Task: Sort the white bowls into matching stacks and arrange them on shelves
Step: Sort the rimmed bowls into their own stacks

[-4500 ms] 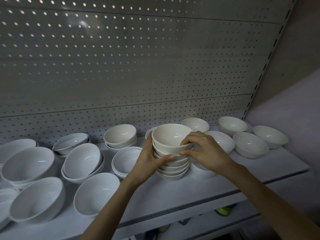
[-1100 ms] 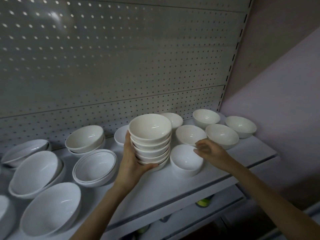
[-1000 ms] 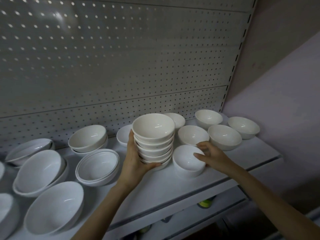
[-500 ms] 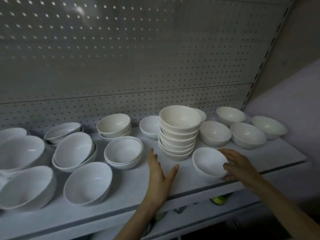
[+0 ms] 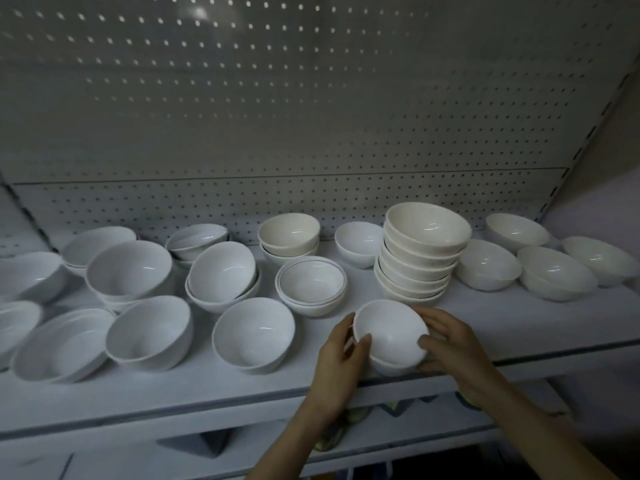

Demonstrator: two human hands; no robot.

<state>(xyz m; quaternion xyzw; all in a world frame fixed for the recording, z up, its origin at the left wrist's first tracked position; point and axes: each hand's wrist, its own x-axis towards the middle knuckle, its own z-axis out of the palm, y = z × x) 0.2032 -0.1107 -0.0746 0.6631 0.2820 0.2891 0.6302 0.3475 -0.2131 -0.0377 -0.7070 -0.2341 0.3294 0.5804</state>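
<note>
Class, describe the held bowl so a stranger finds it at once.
On the white shelf, find the tallest stack. Just in front, near the edge, is a small white bowl. Only it is held by the left hand and right hand.

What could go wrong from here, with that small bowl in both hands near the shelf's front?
1. The small bowl, gripped by the left hand and right hand, is close to the front edge of the shelf; a slip could drop it off.
2. The tall stack behind it looks tilted; adding a bowl on top might tip it onto neighbouring bowls.
</note>
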